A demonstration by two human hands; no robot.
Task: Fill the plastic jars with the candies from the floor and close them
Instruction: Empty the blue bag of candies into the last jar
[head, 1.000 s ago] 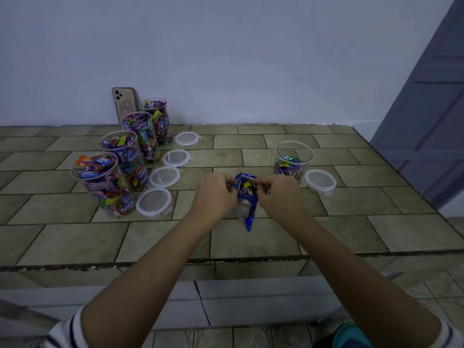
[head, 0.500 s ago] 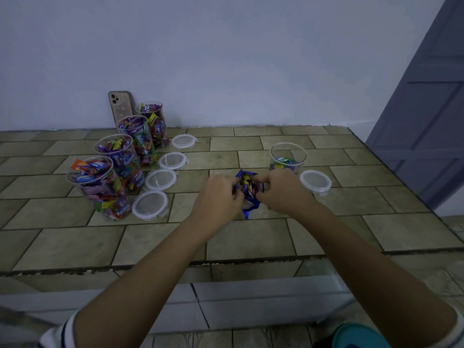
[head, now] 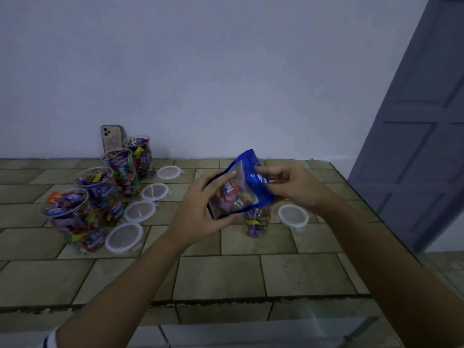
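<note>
A blue candy bag [head: 238,188] with a clear window is held upside down between both hands, above a clear plastic jar [head: 256,222] partly filled with wrapped candies. My left hand [head: 200,207] grips the bag's lower left side. My right hand [head: 288,187] grips its right edge. The jar's mouth is hidden behind the bag. Its white lid [head: 293,216] lies on the tiles to the right. Several full open jars [head: 75,219] stand in a diagonal row at the left, each with a lid [head: 124,237] lying beside it.
A phone [head: 111,138] leans against the white wall behind the jar row. The tiled ledge [head: 226,275] drops off at its front edge toward me. A grey door [head: 421,136] stands at the right.
The bag has been lifted from low on the tiles, turned upside down and brought over the right jar. Both hands rose with it; the jar now holds more candies.
</note>
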